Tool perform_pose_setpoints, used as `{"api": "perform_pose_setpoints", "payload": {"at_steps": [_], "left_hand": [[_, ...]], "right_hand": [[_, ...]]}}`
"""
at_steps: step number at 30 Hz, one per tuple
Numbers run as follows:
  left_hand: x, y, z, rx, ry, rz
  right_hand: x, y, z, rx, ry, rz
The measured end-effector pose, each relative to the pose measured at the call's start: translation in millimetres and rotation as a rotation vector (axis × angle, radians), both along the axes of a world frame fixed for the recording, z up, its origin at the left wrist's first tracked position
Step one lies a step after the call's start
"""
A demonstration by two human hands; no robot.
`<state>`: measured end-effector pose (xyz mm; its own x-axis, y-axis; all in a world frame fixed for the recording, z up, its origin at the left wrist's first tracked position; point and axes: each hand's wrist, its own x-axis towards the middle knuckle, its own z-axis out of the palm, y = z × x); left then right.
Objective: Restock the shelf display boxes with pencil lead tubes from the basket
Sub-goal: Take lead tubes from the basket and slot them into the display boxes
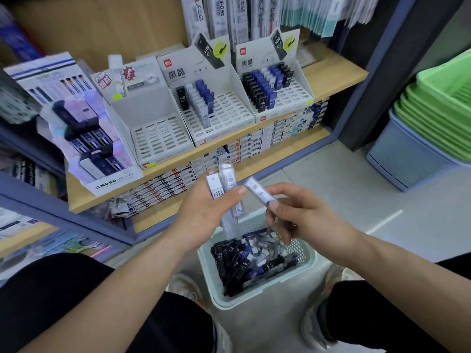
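A pale green basket [309, 259] on the floor between my feet holds several black, blue and clear lead tubes [244, 261]. Above it my left hand [206, 212] grips a small bunch of clear and white tubes [225, 192]. Just to the right, my right hand [295, 212] pinches one clear tube [258, 191], its tip close to the left hand's thumb. On the wooden shelf stand three white display boxes: the left one [155, 123] has bare slots, the middle one [219, 108] is partly filled, and the right one [276, 87] holds several rows.
A MONO display [84, 138] leans at the shelf's left. Small boxed stock [254, 146] fills the lower shelf. Stacked green baskets [438, 115] sit in a grey-blue bin [402, 159] at right. My knees and shoes flank the basket on the grey floor.
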<state>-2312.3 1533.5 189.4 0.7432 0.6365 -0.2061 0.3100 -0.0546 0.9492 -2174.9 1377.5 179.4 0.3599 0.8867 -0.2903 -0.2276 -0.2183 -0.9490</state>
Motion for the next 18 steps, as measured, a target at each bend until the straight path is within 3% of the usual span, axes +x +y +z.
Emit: {"api": "perform_pose_setpoints", "payload": {"at_steps": [7, 18], "left_hand": [[12, -4, -6, -0.025, -0.057, 0.061], [36, 10, -16, 0.064, -0.046, 0.022]], "right_hand": [[-3, 13, -22, 0.003, 0.01, -0.183], [4, 24, -15, 0.027, -0.051, -0.125]]}}
